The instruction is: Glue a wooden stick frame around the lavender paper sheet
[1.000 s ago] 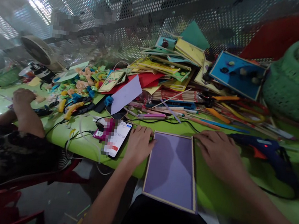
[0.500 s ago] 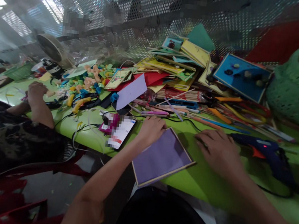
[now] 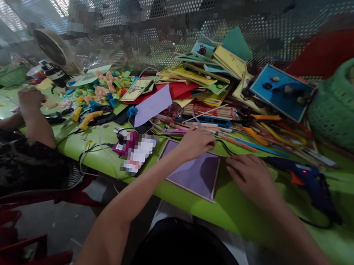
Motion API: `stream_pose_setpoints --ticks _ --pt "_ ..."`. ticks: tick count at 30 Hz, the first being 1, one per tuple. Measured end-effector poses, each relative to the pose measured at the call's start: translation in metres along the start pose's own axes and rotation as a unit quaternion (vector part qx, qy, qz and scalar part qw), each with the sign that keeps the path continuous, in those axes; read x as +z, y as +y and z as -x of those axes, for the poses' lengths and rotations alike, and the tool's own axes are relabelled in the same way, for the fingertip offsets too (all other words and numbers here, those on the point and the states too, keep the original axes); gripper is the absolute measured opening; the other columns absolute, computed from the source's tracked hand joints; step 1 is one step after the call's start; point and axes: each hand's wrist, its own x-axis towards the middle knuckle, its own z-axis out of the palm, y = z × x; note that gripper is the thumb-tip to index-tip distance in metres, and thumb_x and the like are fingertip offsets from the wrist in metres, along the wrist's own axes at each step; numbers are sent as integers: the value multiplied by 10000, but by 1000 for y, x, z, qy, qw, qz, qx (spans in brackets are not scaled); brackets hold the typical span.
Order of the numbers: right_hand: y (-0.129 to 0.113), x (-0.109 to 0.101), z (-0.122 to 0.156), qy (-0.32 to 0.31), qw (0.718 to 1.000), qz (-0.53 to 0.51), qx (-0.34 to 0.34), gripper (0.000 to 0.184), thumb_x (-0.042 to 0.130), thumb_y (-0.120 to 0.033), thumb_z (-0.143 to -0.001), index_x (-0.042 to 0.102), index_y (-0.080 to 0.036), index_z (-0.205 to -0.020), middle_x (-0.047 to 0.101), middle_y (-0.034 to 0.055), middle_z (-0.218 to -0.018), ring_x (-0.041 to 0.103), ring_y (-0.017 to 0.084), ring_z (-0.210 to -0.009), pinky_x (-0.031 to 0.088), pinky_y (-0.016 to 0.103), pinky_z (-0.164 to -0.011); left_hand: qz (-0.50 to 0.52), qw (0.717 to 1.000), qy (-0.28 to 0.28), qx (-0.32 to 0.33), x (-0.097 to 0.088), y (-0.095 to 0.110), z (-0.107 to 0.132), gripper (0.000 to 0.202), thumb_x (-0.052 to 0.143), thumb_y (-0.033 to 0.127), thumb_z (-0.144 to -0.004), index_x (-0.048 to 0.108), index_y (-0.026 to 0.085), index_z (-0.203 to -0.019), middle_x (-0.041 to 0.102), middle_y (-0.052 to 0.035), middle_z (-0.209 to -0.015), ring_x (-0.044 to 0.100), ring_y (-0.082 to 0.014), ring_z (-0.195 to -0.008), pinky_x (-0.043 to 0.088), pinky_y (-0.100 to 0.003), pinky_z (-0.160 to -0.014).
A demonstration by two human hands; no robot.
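A purple card panel edged with thin wooden strips lies on the green table in front of me. My left hand is over its far edge, fingers bent together and pointing right; what they hold, if anything, is hidden. My right hand rests just right of the panel, fingers loosely stretched with nothing visible in them. Beyond its fingertips lies a dark blue glue gun with an orange trigger and a lit red light. Behind the panel are a loose lilac sheet and several pens.
Left of the panel lie a phone and cables. Farther back are a heap of coloured cards, a blue framed panel, cloth-like flowers and a green basket. A co-worker's hand is at left, near a fan.
The purple panel has turned and moved away from the table's front edge. My left hand has shifted right along its far side. My right hand stays beside it.
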Motion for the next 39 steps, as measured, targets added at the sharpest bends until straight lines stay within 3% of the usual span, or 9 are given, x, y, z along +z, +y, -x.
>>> stream_pose_setpoints --ticks 5,10,16,25,34,39 --pt "-1 -6 -1 -36 999 -2 6 326 500 -284 -1005 760 -244 -1198 755 91 -1080 638 267 -996 501 430 -866 45 986 99 -126 -14 -27 17 100 647 246 -951 742 240 -921 775 -13 -1028 636 -220 -1040 424 -374 -958" --pt "-1 -7 0 -77 997 27 -3 355 506 -277 -998 742 -276 -1263 731 94 -1127 620 285 -1043 492 450 -872 69 972 128 -187 -14 -54 31 96 661 247 -944 746 211 -914 784 -27 -964 641 -212 -939 455 -345 -905" --pt "-4 -10 1 -94 992 88 4 361 493 -292 -1001 747 -324 -1255 743 83 -1133 625 314 -1069 462 450 -803 97 964 158 -188 -13 -65 34 73 669 208 -923 741 205 -911 773 -39 -959 649 -201 -940 473 -334 -887" --pt "-8 -13 -1 -106 994 31 20 411 488 -424 -1003 685 -290 -1339 700 116 -1227 609 326 -1122 487 505 -942 100 964 149 -198 -15 -65 35 84 674 241 -925 749 203 -915 754 -45 -918 639 -206 -918 475 -329 -845" --pt "-14 -12 0 -122 989 84 20 568 551 -599 -947 603 -292 -1422 659 140 -1298 578 381 -1174 482 548 -966 96 965 145 -198 -14 -65 34 89 669 238 -923 749 204 -903 743 -46 -890 628 -203 -872 468 -324 -824" --pt "-15 -13 1 -127 984 123 1 632 597 -623 -915 643 -209 -1389 673 174 -1305 590 387 -1159 490 526 -919 98 964 146 -201 -14 -64 34 80 673 215 -908 752 203 -904 743 -41 -881 633 -205 -882 470 -318 -833"
